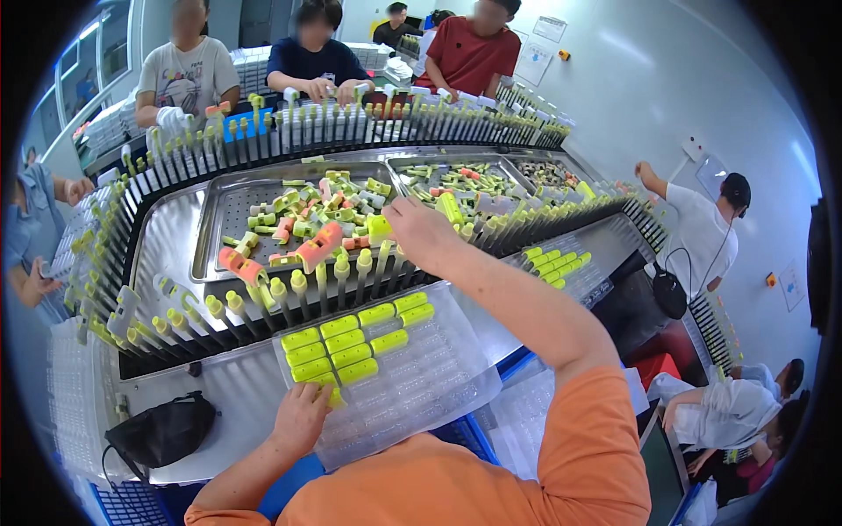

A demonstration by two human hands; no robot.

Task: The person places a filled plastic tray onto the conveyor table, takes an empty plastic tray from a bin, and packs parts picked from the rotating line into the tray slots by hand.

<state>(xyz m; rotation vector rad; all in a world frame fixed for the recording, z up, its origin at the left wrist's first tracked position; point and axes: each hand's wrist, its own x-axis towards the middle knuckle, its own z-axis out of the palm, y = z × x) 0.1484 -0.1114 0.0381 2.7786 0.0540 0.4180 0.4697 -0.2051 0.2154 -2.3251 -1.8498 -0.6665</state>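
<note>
My right hand (419, 233) reaches out over the rows of upright pegs, fingers closed on a bright yellow-green plastic casing (379, 230) at a peg's top. My left hand (303, 415) is low at the near left part of a clear blister tray (438, 368), its fingers bent round a yellow-green casing (335, 398) in the tray's front row. Several more casings (351, 338) lie side by side in the tray's far left cells. Coral-pink clamp-like pieces (319, 246) sit on pegs left of my right hand. My left fingertips are partly hidden.
Beyond the pegs, a metal tray (210, 237) holds a loose heap of green, white and pink pieces. A black pouch (162, 430) lies left of my tray. Another filled tray (558, 266) is to the right. Several people work around the table.
</note>
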